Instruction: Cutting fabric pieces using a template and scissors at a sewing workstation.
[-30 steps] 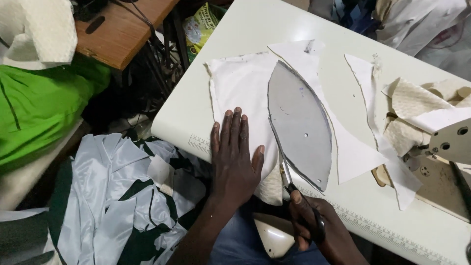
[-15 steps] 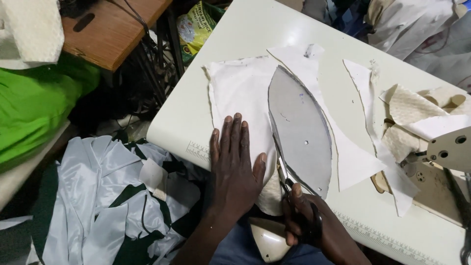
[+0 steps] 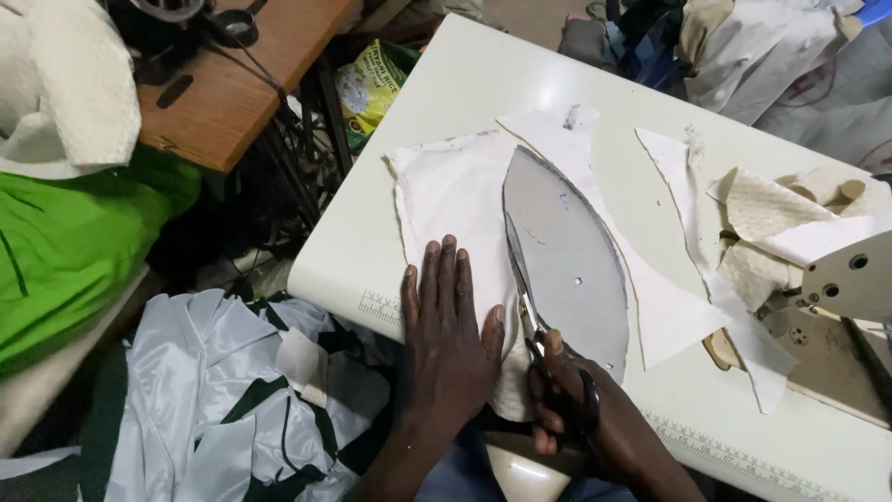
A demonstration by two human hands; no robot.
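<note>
Head-camera view: left hand lies flat, fingers spread, pinning white fabric to the table. Right hand, closed around scissors, cuts along the grey leaf-shaped template; the cut looks barely begun, most of the outline uncut.

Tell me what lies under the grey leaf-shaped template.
Under the grey template lies white cloth, spread on the table. The left hand presses the cloth flat; the right hand works scissors along the template's edge. The cloth directly beneath is covered.
</note>
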